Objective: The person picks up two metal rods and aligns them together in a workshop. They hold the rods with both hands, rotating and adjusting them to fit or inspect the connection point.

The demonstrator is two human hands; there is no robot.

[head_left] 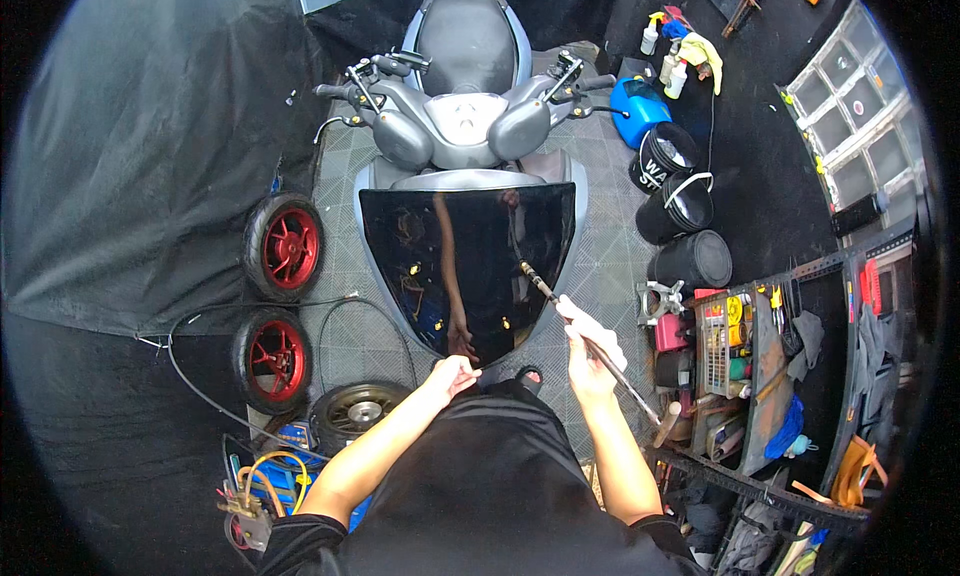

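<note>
Black glossy panel (466,261): left hand (452,374) at its lower edge, right hand (588,348) gripping screwdriver (585,341).

A grey tiled floor (340,176) carries a grey scooter (465,116). To its left stand two red-rimmed wheels (283,244) and a black wheel (358,412); to its right stand three black buckets (680,208) and a blue machine (638,111).
</note>
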